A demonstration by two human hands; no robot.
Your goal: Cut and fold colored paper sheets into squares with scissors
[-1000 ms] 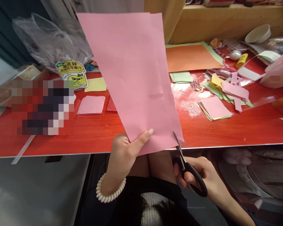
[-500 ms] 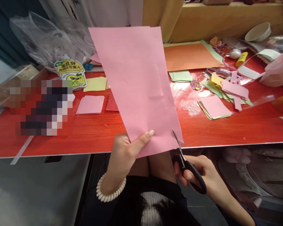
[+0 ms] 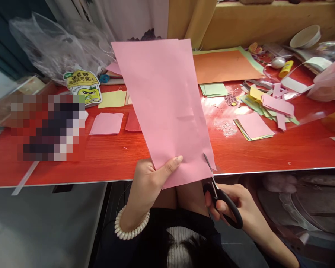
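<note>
A long sheet of pink paper [image 3: 162, 100], seemingly more than one layer, is held up over the table's front edge. My left hand [image 3: 150, 178] grips its lower left corner, thumb on top and the other fingers hidden behind. In my right hand [image 3: 231, 203] is a pair of black-handled scissors [image 3: 229, 210], fingers through the loops. One blade lies over the paper near its lower right edge, where a narrow strip beside the cut hangs slightly apart. The other blade is mostly hidden.
On the red table [image 3: 108, 156] lie pink squares [image 3: 106, 123], yellow paper [image 3: 112, 99], a stack of cut squares [image 3: 254, 126] and paper scraps [image 3: 277, 104]. Orange sheets [image 3: 220, 66] lie at the back. A juice pouch [image 3: 85, 89] stands left, a white bowl [image 3: 305, 37] far right.
The top of the pink paper sits slightly lower in view. Both hands keep nearly the same place, and the scissors have shifted very slightly left.
</note>
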